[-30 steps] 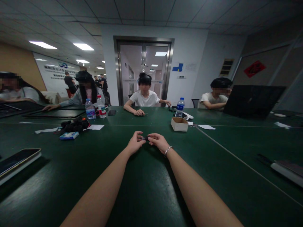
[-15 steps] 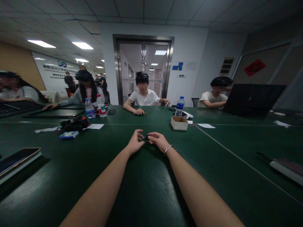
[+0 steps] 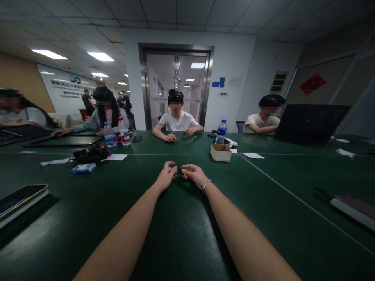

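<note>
Both my arms stretch out over a dark green table (image 3: 181, 234). My left hand (image 3: 165, 177) and my right hand (image 3: 193, 175) meet at the middle of the table, fingers pinched together on a small dark object (image 3: 179, 170) held between them. A thin bracelet (image 3: 206, 184) is on my right wrist. The object is too small to name.
A small cardboard box (image 3: 221, 152) stands beyond my hands. Water bottles (image 3: 110, 135) and a black bundle (image 3: 89, 155) lie at left, a phone (image 3: 20, 195) at near left, a laptop (image 3: 310, 123) at right. Several people sit along the far side.
My hands have stayed together on the small object, with my left fingers closing a little nearer to my right. The person opposite has brought both hands together.
</note>
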Tool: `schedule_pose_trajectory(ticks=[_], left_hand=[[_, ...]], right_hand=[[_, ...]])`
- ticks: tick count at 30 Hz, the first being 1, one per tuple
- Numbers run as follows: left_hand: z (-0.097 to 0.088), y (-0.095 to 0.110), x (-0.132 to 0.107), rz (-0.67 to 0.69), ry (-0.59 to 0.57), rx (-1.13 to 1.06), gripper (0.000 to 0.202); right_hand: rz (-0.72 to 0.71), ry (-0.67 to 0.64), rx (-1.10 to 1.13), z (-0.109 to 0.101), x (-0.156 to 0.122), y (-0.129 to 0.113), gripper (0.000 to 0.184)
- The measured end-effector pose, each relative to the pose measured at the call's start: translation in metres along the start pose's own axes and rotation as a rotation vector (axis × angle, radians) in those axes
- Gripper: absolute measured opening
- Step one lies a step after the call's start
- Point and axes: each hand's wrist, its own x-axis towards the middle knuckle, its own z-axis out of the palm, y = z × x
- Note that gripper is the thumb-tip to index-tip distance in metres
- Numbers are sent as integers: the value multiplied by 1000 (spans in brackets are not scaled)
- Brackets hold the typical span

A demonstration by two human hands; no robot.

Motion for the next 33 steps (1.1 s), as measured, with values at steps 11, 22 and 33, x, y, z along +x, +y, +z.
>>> schedule_pose_trajectory(ticks=[11,22,33], left_hand=[[0,0,-1,4,-29,5,31],[1,-7,3,57,12,72,34],[1,-9,4,52,-13,82,37]], right_hand=[[2,-69,-43,2,-3,-4,35],[7,-80,-25,1,-2,-4,37],[6,-69,-7,1,-2,-2,34]])
